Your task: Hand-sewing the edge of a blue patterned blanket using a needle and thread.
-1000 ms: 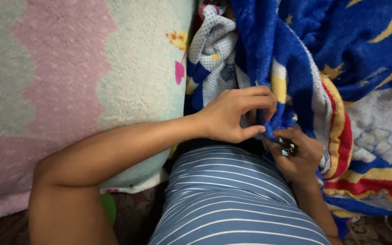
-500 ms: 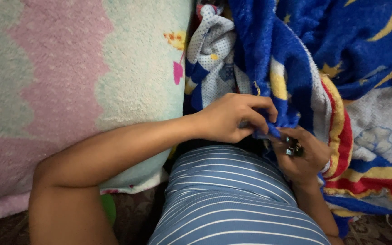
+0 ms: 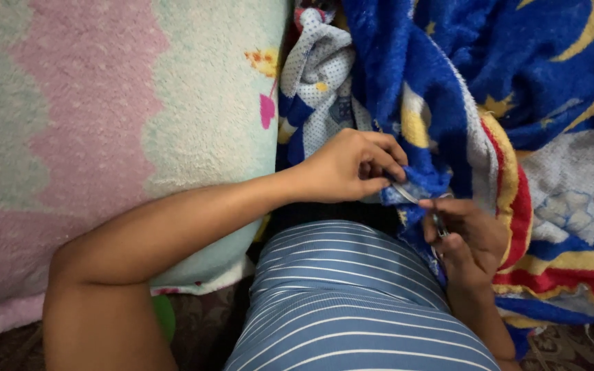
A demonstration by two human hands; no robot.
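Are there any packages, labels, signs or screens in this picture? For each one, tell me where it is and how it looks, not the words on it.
None: no package, label, sign or screen shows.
Only printed fabrics: a blue fleece blanket with yellow moons and stars, upper right, its edge pinched by the left hand.
A pink and pale green fuzzy blanket, on the left.
The right hand holds a small dark tool, too small to tell.

We see no packages, labels, signs or screens anywhere in this view. Nothing here carries a tag or wrapper that we can make out.
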